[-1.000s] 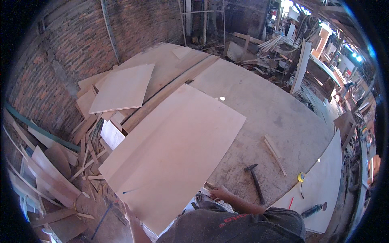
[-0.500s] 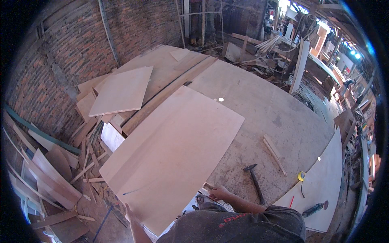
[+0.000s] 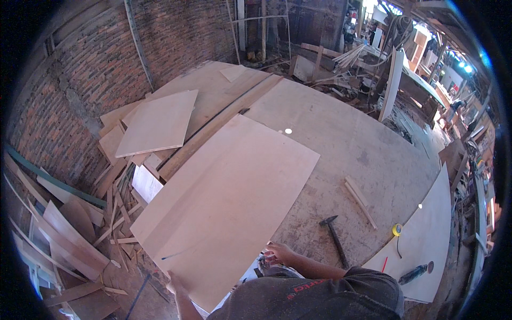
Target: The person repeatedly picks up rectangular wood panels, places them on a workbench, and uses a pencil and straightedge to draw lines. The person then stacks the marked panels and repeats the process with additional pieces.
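A large pale plywood panel (image 3: 229,186) lies tilted across the work table, its near end reaching over the table's front edge toward my body. My left hand (image 3: 174,285) grips the panel's near left edge, its thumb on top and the other fingers hidden underneath. At the near right edge, my right hand (image 3: 279,253) is closed on the panel, its fingers curled at the rim. A short dark pencil-like line (image 3: 173,255) shows on the panel near my left hand. To the right lies a hammer (image 3: 335,241) with a dark head.
Wood strips (image 3: 360,202), a yellow tape measure (image 3: 397,230), a red pencil (image 3: 384,264) and a dark power tool (image 3: 416,273) lie at right. Another plywood sheet (image 3: 160,122) rests on stacked boards at back left. Offcuts (image 3: 114,213) clutter the floor beside a brick wall (image 3: 106,58).
My right hand has shifted slightly left and up, closer against the panel's edge. My left hand keeps its grip, and the panel stays almost where it was.
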`<state>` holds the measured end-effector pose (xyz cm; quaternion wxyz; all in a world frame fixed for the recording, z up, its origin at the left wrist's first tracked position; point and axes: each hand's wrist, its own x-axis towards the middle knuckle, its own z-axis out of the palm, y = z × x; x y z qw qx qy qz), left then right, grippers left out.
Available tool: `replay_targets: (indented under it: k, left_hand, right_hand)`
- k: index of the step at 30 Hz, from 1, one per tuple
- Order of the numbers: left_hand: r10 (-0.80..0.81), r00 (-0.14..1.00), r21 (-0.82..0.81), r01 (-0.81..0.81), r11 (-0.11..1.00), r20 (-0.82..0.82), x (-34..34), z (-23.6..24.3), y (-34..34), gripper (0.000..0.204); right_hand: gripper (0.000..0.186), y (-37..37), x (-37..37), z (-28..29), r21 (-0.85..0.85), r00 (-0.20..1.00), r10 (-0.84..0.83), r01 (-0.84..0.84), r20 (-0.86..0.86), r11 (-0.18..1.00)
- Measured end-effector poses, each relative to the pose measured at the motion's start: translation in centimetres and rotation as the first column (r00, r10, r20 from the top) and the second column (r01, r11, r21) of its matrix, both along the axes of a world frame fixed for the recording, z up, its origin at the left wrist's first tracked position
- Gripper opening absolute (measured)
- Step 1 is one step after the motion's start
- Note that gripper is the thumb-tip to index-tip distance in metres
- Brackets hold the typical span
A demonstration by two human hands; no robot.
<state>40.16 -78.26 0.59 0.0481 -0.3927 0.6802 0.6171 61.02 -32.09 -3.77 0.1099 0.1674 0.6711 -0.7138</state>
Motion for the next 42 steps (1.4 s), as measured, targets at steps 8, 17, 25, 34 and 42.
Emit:
replay_targets:
  k: [8, 17, 25, 34, 42]
  left_hand:
    - [-0.016, 0.995, -0.131, 0.003, 0.991, -0.101, 0.7, -1.5, -1.9, 0.070]
    - [0.101, 0.994, -0.167, -0.106, 0.980, -0.040, 4.4, 1.9, -8.0, 0.061]
    - [0.073, 0.988, -0.257, -0.108, 0.960, -0.139, 6.0, 5.4, -11.4, 0.060]
    - [-0.099, 0.873, -0.393, -0.112, 0.913, -0.478, -0.9, 13.4, -10.6, 0.057]
    - [-0.051, 0.617, -0.169, -0.136, 0.976, -0.786, -8.1, 20.4, -7.9, 0.056]
  right_hand:
    - [0.044, -3.5, -3.8, 7.4, -0.300, 0.821, -0.262, 0.454, 0.507, 0.839]
    - [0.042, -9.8, -1.7, 7.9, -0.353, 0.837, 0.022, 0.207, 0.546, 0.912]
    - [0.052, -14.6, -0.4, 9.7, -0.050, 0.847, -0.016, 0.050, 0.531, 0.998]
    - [0.043, -11.3, -2.9, 15.5, 0.766, 0.925, -0.066, -0.269, 0.375, 0.584]
    - [0.050, 2.7, -7.5, 37.7, 0.592, 0.594, -0.463, 0.788, -0.657, 0.171]
